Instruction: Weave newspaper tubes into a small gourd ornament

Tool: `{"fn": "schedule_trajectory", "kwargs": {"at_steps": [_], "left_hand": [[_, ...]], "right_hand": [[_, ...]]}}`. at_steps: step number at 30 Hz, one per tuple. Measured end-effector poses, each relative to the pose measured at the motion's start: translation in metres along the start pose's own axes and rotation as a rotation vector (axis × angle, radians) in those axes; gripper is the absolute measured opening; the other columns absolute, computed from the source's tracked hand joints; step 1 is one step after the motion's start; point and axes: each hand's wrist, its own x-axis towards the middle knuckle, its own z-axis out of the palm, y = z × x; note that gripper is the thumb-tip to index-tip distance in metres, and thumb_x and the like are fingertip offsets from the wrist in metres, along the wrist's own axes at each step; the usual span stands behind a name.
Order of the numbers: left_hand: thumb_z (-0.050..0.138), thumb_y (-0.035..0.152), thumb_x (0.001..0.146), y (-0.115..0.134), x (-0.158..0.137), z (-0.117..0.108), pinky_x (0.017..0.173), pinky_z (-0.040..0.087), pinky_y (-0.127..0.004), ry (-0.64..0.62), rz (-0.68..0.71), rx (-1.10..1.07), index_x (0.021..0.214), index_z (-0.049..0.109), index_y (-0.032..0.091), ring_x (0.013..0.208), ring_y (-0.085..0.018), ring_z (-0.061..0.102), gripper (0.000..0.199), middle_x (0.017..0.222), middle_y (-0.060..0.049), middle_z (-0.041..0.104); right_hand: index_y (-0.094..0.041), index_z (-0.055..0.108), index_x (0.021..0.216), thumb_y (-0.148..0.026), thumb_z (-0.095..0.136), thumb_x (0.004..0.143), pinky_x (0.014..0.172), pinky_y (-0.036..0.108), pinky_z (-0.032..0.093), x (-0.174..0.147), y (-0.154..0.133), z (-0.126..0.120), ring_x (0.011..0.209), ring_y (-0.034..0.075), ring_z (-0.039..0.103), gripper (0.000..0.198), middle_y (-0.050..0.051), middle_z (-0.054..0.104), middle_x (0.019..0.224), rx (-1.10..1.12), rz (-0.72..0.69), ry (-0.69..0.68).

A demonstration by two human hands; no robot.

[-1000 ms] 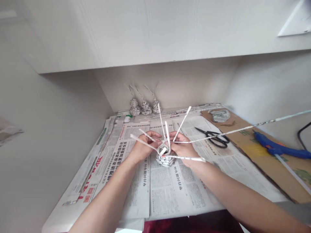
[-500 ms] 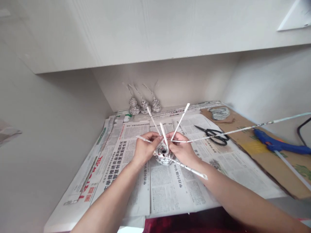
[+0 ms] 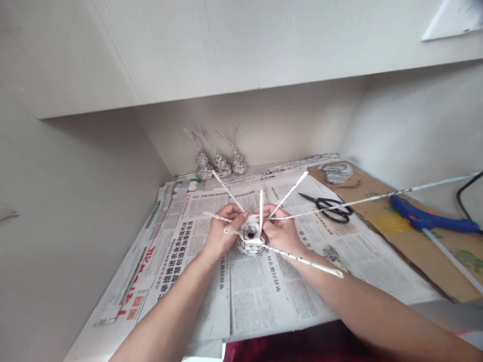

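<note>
Paper: spreading spokes (image 3: 288, 195) wider than half a second ago, likely freeing room; pinching woven ball (image 3: 252, 248) narrowly with left hand (image 3: 220, 239) and right hand (image 3: 283, 235).

at the frame's centre, the woven piece (image 3: 251, 248) looks like rough, matt rolled paper. toward the right, the glue gun (image 3: 432, 217) looks smooth plastic, the cardboard (image 3: 409, 252) matt.

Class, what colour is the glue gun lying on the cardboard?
The glue gun is blue, seen best in the head view.
</note>
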Motion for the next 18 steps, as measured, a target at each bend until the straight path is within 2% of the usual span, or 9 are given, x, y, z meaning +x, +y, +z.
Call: {"fn": "schedule_trajectory", "kwargs": {"at_steps": [5, 12, 15, 18], "left_hand": [[0.068, 0.033, 0.072, -0.002, 0.001, 0.0, 0.046, 0.029, -0.019, 0.009, -0.018, 0.003, 0.069, 0.054, 0.017, 0.044, -0.008, 0.042, 0.021, 0.051, 0.006, 0.051], [0.069, 0.035, 0.072, 0.003, -0.001, 0.001, 0.044, 0.029, -0.019, -0.05, -0.043, -0.017, 0.071, 0.054, 0.017, 0.041, -0.007, 0.041, 0.023, 0.047, 0.007, 0.048], [0.07, 0.036, 0.071, 0.004, -0.002, 0.001, 0.044, 0.032, -0.019, -0.077, -0.054, -0.022, 0.078, 0.057, 0.017, 0.041, -0.007, 0.043, 0.024, 0.05, 0.006, 0.054], [0.073, 0.034, 0.069, 0.004, -0.002, 0.002, 0.05, 0.039, -0.02, -0.104, -0.044, -0.024, 0.081, 0.062, 0.015, 0.049, -0.009, 0.052, 0.025, 0.059, 0.002, 0.062]], "right_hand": [[-0.02, 0.062, 0.081, -0.017, 0.06, 0.068, 0.039, 0.022, 0.043, 0.002, -0.001, -0.001, 0.041, 0.011, 0.053, 0.013, -0.003, 0.061, 0.059, 0.009, 0.016, -0.016], [-0.019, 0.064, 0.082, -0.018, 0.061, 0.066, 0.041, 0.024, 0.044, 0.003, 0.004, -0.003, 0.044, 0.012, 0.055, 0.017, -0.001, 0.063, 0.062, -0.002, 0.013, 0.038], [-0.019, 0.065, 0.086, -0.017, 0.061, 0.068, 0.041, 0.023, 0.043, 0.002, 0.008, -0.005, 0.045, 0.012, 0.055, 0.018, -0.001, 0.064, 0.065, -0.051, -0.029, -0.002], [-0.019, 0.064, 0.087, -0.018, 0.061, 0.07, 0.04, 0.022, 0.043, 0.001, 0.01, -0.005, 0.044, 0.011, 0.055, 0.018, -0.001, 0.064, 0.066, -0.075, -0.057, -0.015]]}}
